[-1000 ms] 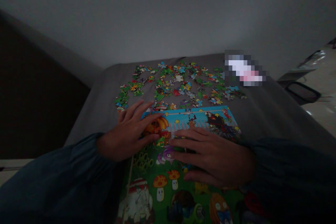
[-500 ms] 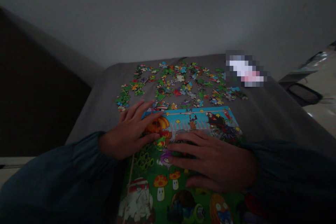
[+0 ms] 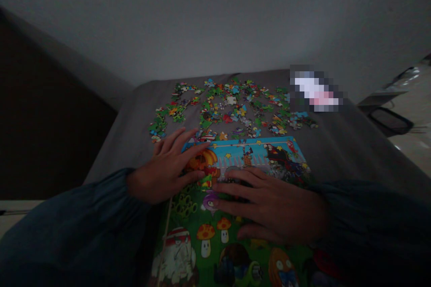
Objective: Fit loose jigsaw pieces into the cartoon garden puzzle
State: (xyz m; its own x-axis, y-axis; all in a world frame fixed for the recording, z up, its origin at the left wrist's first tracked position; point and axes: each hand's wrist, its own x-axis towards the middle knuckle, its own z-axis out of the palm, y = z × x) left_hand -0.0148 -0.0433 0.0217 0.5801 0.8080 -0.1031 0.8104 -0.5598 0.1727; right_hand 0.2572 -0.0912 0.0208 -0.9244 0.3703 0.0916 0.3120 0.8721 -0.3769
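Note:
My left hand (image 3: 166,168) lies on the left edge of a colourful cartoon jigsaw picture (image 3: 245,154), fingers spread and holding nothing. My right hand (image 3: 269,204) rests flat on the same picture, its fingers apart and pointing left, with its fingertips close to my left hand. Beyond the picture's far edge, several loose jigsaw pieces (image 3: 230,107) lie scattered in a wide band. The nearest pieces are just past my left fingertips. The hands hide the middle of the picture.
A grey cloth-covered surface (image 3: 134,143) lies under everything, sloping away at its edges. A pixelated white and pink object (image 3: 314,89) sits at its far right corner. A grey wall (image 3: 215,18) rises behind, with a dark gap at left.
My right fingertips have slid a little to the left across the picture. My left hand has hardly moved, and the loose pieces stay in place.

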